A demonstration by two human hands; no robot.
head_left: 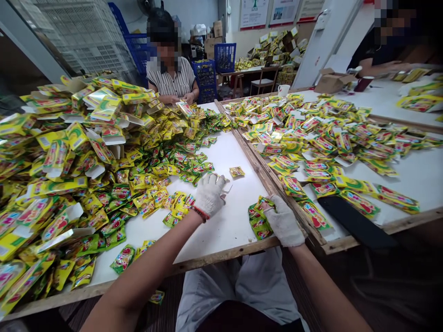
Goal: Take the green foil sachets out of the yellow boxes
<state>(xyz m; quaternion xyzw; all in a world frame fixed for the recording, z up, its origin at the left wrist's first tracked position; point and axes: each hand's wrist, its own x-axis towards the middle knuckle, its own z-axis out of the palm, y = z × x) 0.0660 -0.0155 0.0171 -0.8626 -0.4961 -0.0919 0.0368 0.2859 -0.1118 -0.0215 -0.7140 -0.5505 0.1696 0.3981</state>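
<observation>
My left hand (210,196), in a white knitted glove with a dark beaded band at the wrist, lies palm down over the white tabletop (211,237). Its fingers are stretched out beside the edge of a heap of small green and yellow sachets (188,161). One yellow sachet (236,172) lies alone just beyond it. Close to the wooden divider, my gloved right hand (285,222) grips a bunch of green sachets (259,220) near the table's front edge. A few yellow sachets (178,207) rest left of my left wrist.
Yellow cartons (74,138) pile high on the left. Across the wooden divider (254,159), flat yellow packs (321,143) cover the right section, with a dark phone-like slab (356,221) at its edge. A person in a striped shirt (171,78) sits opposite; another works at far right.
</observation>
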